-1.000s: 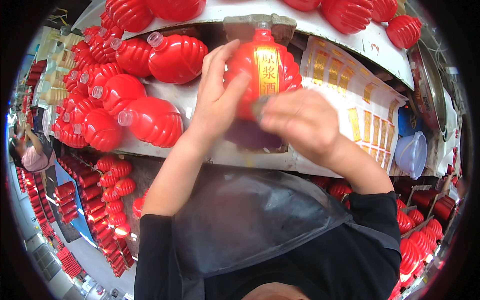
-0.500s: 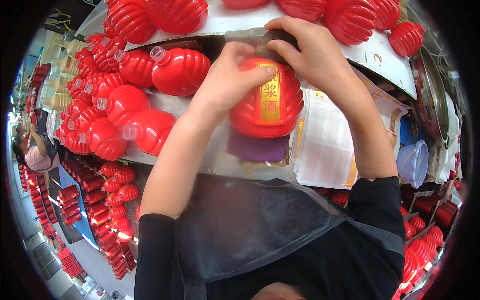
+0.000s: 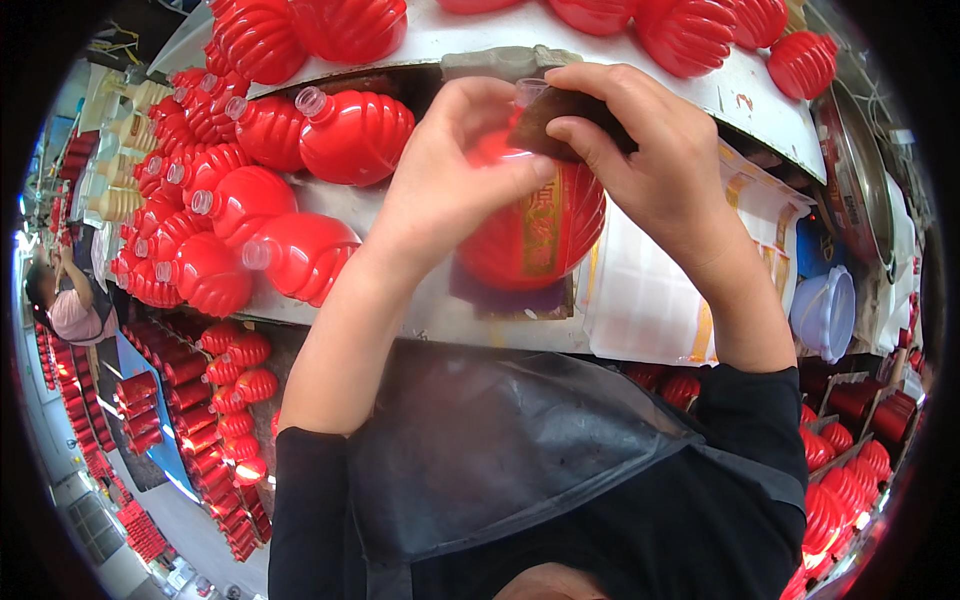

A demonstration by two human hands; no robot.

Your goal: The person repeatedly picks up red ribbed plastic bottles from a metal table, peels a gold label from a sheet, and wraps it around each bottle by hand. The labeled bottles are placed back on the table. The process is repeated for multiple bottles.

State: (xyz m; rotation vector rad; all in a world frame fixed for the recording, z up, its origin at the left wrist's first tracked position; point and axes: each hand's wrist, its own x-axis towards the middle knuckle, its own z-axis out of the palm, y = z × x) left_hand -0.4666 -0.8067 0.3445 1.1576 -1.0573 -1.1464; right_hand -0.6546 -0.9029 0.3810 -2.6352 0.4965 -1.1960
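A red ribbed plastic bottle stands in front of me on a purple cloth, its clear neck at the far end. A gold and red label runs down its side. My left hand wraps round the left of the bottle's shoulder, with the thumb lying across the label. In my right hand is a dark brown flat piece, pinched between thumb and fingers. Its edge lies over the bottle's upper part near the neck; whether it touches cannot be told.
Several filled red bottles lie at the left of the table, and more stand on a white raised shelf behind. White label sheets rest at the right. Beyond them hangs a lilac bucket. Another person is far left.
The flat brown piece has tilted and spread lower over the bottle's shoulder. My right hand has shifted slightly right and down. The bottle and its label have turned a little and look blurred.
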